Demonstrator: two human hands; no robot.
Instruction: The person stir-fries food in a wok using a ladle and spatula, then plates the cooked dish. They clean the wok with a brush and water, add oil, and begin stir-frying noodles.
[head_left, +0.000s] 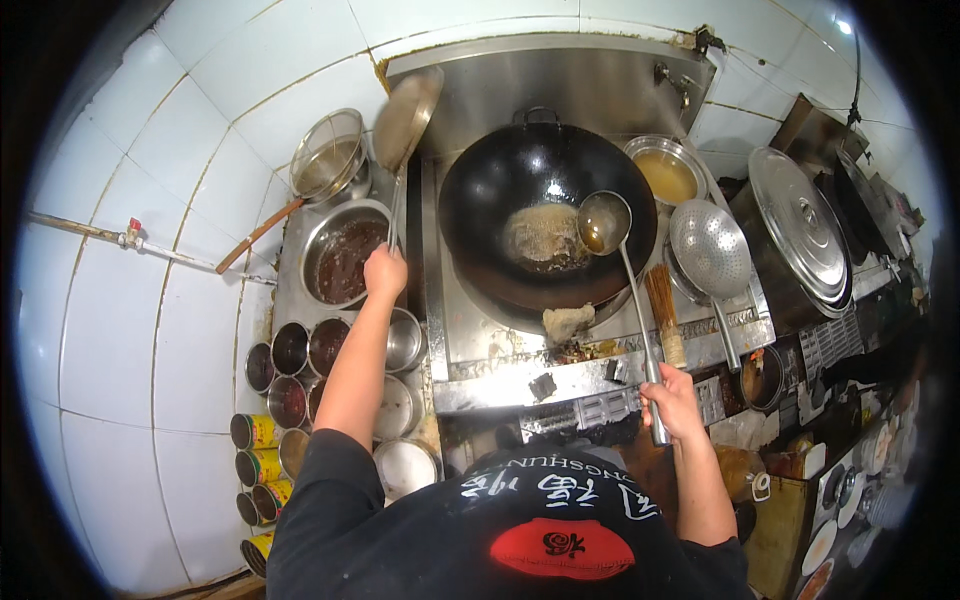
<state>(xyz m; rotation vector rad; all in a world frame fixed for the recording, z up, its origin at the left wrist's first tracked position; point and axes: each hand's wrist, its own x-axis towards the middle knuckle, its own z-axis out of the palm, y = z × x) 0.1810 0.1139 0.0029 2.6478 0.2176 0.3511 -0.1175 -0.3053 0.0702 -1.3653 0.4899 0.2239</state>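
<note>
My left hand (386, 271) grips the handle of a round metal strainer (409, 120), whose head is raised at the back left of the stove, left of the wok. My right hand (671, 401) is closed round the handle of a steel ladle (604, 223). The ladle's bowl hangs over the right side of a large black wok (480, 180) and has some brownish liquid in it. Bubbly, pale brown liquid (544, 236) lies in the wok's bottom. Below my left hand, a steel pot (307, 277) holds dark red-brown liquid.
A perforated skimmer (709, 247) and a bamboo brush (662, 307) rest right of the wok. A crumpled cloth (568, 322) lies at its front rim. Several metal cups (291, 347) and tins (259, 433) stand left. A lidded stockpot (802, 217) is at right, a bowl of yellowish liquid (665, 174) behind.
</note>
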